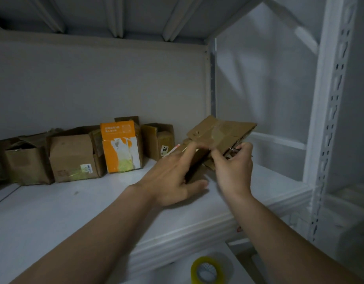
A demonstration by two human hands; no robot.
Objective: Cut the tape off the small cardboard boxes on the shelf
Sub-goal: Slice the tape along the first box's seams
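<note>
Hands meet over a small cardboard box (199, 160) standing on the white shelf (95, 201), towards its right end and near the front edge, probably brought there so that it is within easy reach. The left hand (175, 177) holds the box, forefinger laid across its top and thumb along its near lower edge, apparently to keep it from sliding. The right hand (233, 167) has its fingers curled tight round a small metal tool (232, 149), held just under the raised flap (201, 130); whether this is scissors or a blade cannot be told. The box is plain brown, creased and worn, and a glossy band of tape (226, 130) still crosses the flap. Along the back wall stands a row of other boxes (74, 154) with an orange carton (119, 148) among them. Below the shelf lies a tape roll (206, 269).
</note>
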